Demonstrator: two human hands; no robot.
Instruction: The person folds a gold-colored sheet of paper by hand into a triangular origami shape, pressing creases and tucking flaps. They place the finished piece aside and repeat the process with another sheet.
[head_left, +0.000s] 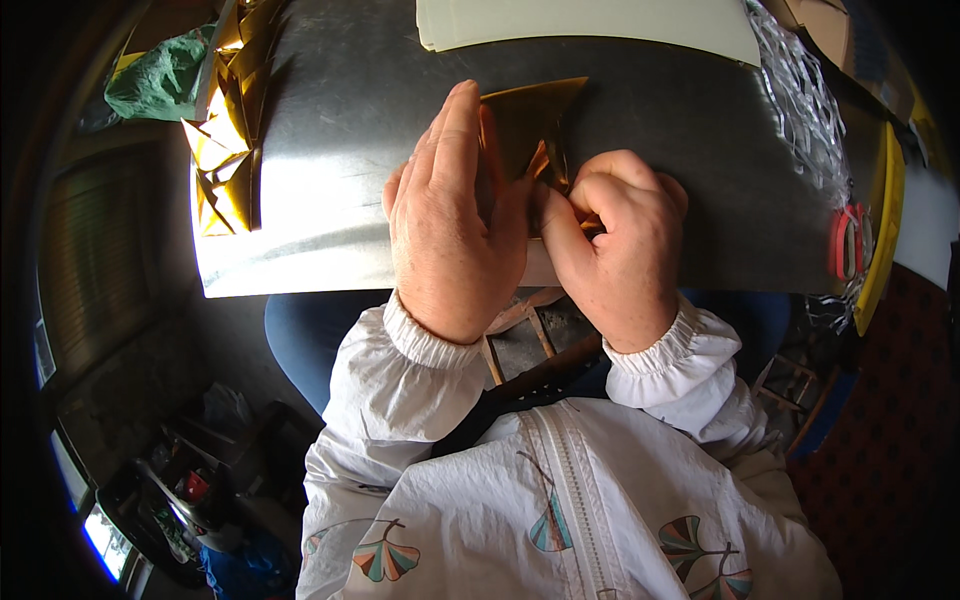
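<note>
A sheet of shiny gold foil paper [530,115], partly folded, lies on the dark tabletop in front of me. My left hand [445,225] rests along its left side with the fingers stretched out straight; the thumb reaches toward the fold. Bent fingers and thumb of my right hand [625,230] pinch the near part of the paper, where a small crease stands up. Both hands cover much of the paper's lower part, so the fold there is partly hidden. To the left, several folded gold foil pieces [228,150] form a row at the table's edge.
A pale sheet stack or board [590,25] lies at the table's far side. Silvery strips [800,100] run down the right, beside a red-rimmed object [848,243] and a yellow strip [885,230]. A green plastic bag [160,78] sits beyond the left edge.
</note>
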